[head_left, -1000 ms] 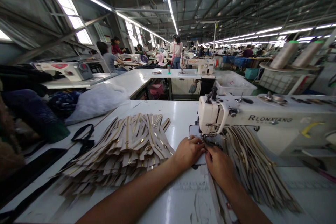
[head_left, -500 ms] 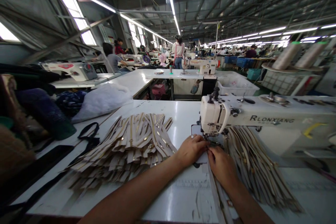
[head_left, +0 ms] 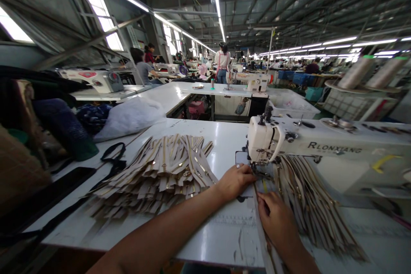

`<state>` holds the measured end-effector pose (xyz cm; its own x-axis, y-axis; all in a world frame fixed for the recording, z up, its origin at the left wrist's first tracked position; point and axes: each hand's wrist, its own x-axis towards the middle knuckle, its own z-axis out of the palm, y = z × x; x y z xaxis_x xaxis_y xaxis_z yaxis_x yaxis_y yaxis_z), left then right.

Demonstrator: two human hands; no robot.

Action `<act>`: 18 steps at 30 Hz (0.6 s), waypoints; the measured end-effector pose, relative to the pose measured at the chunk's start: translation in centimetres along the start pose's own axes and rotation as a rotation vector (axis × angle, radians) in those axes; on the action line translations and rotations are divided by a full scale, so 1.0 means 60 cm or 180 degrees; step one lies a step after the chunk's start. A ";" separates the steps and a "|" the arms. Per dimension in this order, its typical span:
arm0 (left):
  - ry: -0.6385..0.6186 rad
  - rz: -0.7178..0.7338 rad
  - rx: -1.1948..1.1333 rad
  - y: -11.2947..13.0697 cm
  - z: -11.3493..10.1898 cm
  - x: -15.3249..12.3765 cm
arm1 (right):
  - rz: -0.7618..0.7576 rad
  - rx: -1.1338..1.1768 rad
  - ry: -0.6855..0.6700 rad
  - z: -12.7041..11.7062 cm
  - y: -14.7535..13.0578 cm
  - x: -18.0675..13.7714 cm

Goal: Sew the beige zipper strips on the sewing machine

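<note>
A white sewing machine (head_left: 261, 141) stands at the right, its needle and presser foot just beyond my fingertips. My left hand (head_left: 236, 180), wearing a ring, lies at the left of the presser foot, its closed fingertips on the upper end of a grey-beige zipper (head_left: 260, 218). Nearer to me, my right hand (head_left: 274, 214) pinches the same zipper by its edge. The zipper runs down toward the table's front edge, partly hidden by my right hand. Left of my forearm lies a heap of zippers (head_left: 167, 171) with gold teeth. More zippers (head_left: 316, 209) lie fanned out under the machine arm.
A white plastic bag (head_left: 130, 115) and a black strap (head_left: 112, 154) lie on the left of the white table (head_left: 224, 235). Thread cones (head_left: 356, 72) stand at the right rear. Another sewing machine (head_left: 248, 81) and a white bin (head_left: 292, 105) stand ahead. People sit and stand farther back.
My right hand has slid down the zipper toward me, away from the needle and my left hand. My left hand stays by the presser foot. The view has shifted slightly.
</note>
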<state>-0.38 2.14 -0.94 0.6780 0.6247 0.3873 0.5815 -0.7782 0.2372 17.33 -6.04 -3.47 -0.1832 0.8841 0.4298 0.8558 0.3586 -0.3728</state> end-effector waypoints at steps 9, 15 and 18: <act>-0.0133 -0.0031 0.0010 0.008 -0.013 -0.002 | 0.0148 -0.0068 -0.0419 -0.011 -0.009 0.011; -0.0016 -0.0023 0.0053 0.013 -0.013 -0.011 | 0.0268 -0.0153 -0.0766 -0.023 -0.021 0.030; 0.0031 -0.0071 0.0073 0.014 -0.011 -0.013 | 0.0258 -0.0232 -0.0858 -0.024 -0.021 0.045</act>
<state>-0.72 0.95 -0.44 0.6605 0.6412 0.3907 0.6067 -0.7623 0.2254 16.46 -4.56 -0.65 -0.2263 0.9603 0.1634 0.9036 0.2696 -0.3328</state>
